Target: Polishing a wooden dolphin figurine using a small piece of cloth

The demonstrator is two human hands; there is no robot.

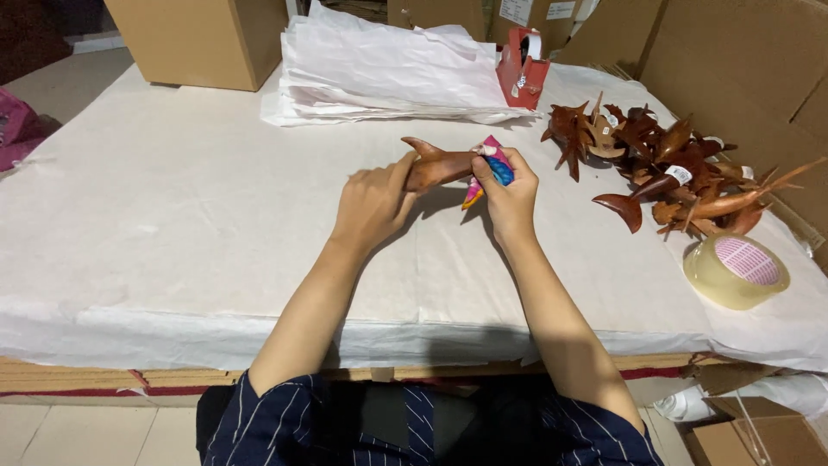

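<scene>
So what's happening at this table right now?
A person seated at a paper-covered table holds a brown carved wooden figure in the left hand, while the right hand presses a small pink-and-blue cloth or paper piece against one end of it. To the right lie a pile of similar wooden carvings and a roll of clear tape. Behind are a stack of white wrapping paper, a red tape dispenser and cardboard boxes.

The reddish-brown carved wooden figure (pixel 435 166) looked smooth and polished. Matt white paper (pixel 172 224) covered the table; near its right edge, a roll of clear plastic tape (pixel 736 270) shone glossy.
</scene>
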